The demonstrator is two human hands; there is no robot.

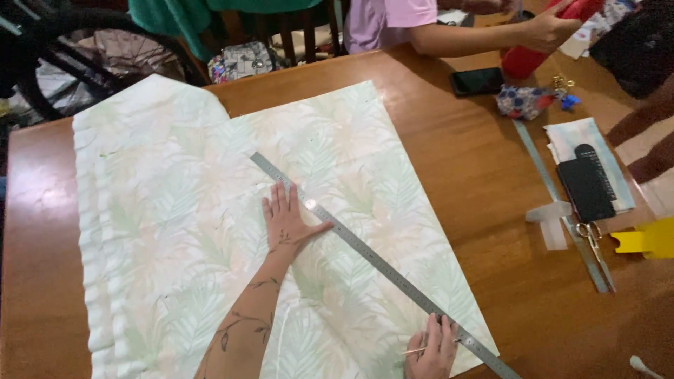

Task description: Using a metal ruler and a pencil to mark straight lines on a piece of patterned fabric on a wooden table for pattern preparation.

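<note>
Spread flat on the wooden counter (449,154), the soft, light leaf-print fabric (210,231) would slip easily, so the left hand (286,223) lies open, pressing beside the stiff metal ruler (372,263), while the right hand (435,349) pinches a thin marking tool (414,350) near its lower end.

You are looking at a black phone (477,81) lying on the wooden table (449,147) near a patterned pouch (523,102). A second ruler (562,203), small scissors (590,235) and a black comb (586,186) are sitting at the right, and another person's hand (547,31) is gripping a red roll (544,42).
</note>
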